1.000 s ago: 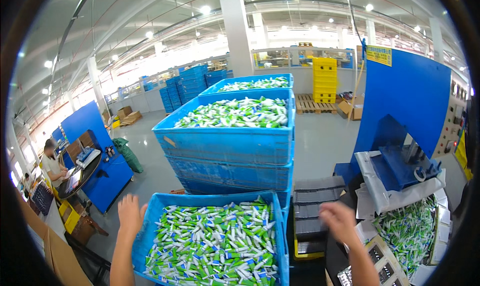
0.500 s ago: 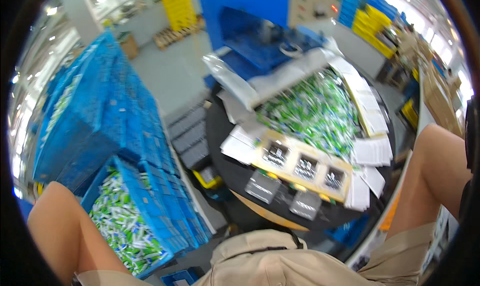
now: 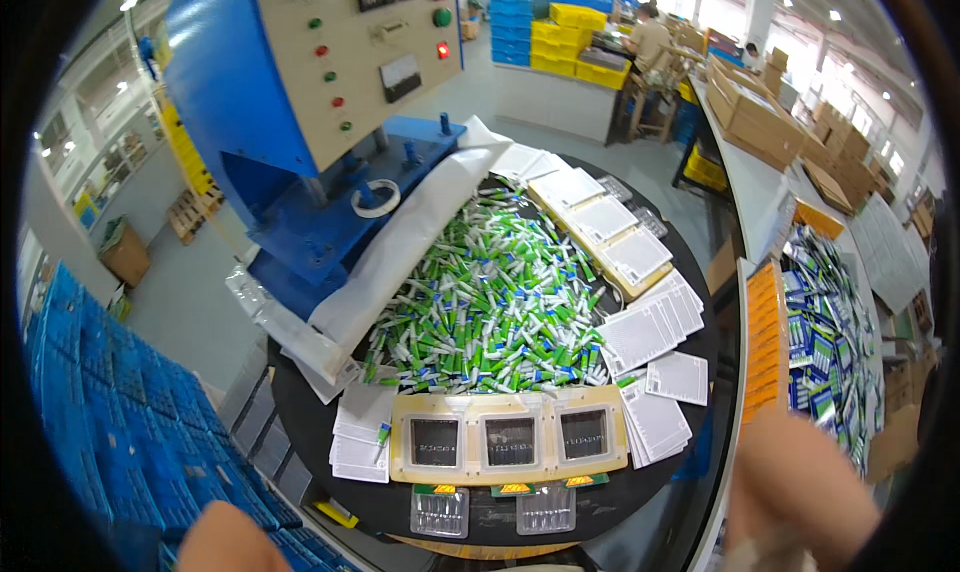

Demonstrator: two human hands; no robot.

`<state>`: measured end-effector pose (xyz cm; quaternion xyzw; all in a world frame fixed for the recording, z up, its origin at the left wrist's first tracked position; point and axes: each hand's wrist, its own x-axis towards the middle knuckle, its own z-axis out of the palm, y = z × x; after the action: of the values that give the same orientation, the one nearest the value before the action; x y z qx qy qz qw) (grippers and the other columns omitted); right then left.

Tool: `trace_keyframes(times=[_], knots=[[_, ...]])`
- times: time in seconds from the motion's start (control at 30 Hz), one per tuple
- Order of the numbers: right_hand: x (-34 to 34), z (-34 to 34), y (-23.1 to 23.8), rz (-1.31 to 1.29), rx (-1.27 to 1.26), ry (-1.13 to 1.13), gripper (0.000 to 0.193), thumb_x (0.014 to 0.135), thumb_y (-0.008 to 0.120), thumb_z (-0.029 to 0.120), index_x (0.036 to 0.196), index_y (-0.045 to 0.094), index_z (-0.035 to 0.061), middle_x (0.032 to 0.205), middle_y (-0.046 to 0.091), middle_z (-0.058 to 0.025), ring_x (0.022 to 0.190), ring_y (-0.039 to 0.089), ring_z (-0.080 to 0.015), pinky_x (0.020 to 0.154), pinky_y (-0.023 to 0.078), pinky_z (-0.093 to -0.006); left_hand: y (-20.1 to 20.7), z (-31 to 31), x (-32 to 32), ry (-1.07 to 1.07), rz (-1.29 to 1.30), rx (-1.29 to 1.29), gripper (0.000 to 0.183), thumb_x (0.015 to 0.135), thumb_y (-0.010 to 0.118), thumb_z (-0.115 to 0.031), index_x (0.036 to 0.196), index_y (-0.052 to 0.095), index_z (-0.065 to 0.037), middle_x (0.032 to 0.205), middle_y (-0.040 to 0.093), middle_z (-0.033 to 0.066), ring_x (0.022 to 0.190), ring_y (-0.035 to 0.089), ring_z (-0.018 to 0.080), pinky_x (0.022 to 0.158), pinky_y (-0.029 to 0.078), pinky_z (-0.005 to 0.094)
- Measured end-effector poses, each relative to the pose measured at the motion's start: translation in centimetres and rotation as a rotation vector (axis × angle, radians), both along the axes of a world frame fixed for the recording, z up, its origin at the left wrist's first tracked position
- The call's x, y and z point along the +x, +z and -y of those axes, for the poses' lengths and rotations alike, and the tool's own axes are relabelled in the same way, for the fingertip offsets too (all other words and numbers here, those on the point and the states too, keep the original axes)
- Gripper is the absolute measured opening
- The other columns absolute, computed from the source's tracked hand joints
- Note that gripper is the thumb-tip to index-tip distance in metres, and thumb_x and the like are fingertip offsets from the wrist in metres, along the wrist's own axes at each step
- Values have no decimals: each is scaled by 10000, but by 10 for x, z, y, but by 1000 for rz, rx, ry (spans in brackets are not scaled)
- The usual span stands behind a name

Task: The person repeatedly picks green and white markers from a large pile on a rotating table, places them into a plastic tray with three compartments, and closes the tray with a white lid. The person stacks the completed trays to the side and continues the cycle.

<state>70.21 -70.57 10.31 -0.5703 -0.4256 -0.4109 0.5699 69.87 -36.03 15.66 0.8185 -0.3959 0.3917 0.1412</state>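
At the bottom left edge a patch of my left arm (image 3: 232, 540) shows, and my bent right arm (image 3: 800, 487) is smeared by motion at the lower right. Neither hand can be made out. Ahead, a round black table (image 3: 300, 427) carries a heap of small green-and-white tubes (image 3: 490, 292) with some blue parts. In front of the heap lies a pale yellow frame (image 3: 471, 442) with three square windows. Two clear plastic blisters (image 3: 440, 512) project from its near side. White cards (image 3: 360, 432) lie left of it, more cards (image 3: 655, 427) right.
A blue press (image 3: 225, 102) with a button panel (image 3: 370, 62) stands at the far left. Rolled white sheeting (image 3: 400, 237) borders the heap. A second frame (image 3: 645, 277) bears cards. Blue crates (image 3: 120, 412) are stacked left; an orange crate (image 3: 765, 342) of packs stands right. A person (image 3: 650, 42) works far off.
My view has swung left and closer to the table and press. The table now sits lower and nearer the middle. Both arms have dropped toward the lower edge; the orange crate has come into view.
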Motion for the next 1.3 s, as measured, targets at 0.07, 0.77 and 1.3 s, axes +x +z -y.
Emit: trace_keyframes(times=[0.07,0.77,1.3], knots=[[26,-8,-49,-282,-40,-118,323,1008,536,199,1185,652,-45,1069,718,-116,991,656,-218,899,498,-366,-25,-29,-2,0,12,-255,133,957,606,-95,1074,651,-50,901,630,64,808,634,196,727,516,334],[86,-156,-363,-800,-687,-792,70,893,689,62,946,689,17,899,681,-156,821,657,-359,685,516,-442,-442,-118,1,574,-1004,-258,193,873,741,-185,931,623,-43,923,574,136,902,581,354,770,435,463],[17,-269,-373,-547,-775,-291,339,835,783,210,1048,670,-28,997,629,-138,892,615,-306,762,541,-379,-430,-90,-4,820,-927,-360,193,917,693,-150,1041,639,-12,969,664,147,903,602,351,810,441,466]])
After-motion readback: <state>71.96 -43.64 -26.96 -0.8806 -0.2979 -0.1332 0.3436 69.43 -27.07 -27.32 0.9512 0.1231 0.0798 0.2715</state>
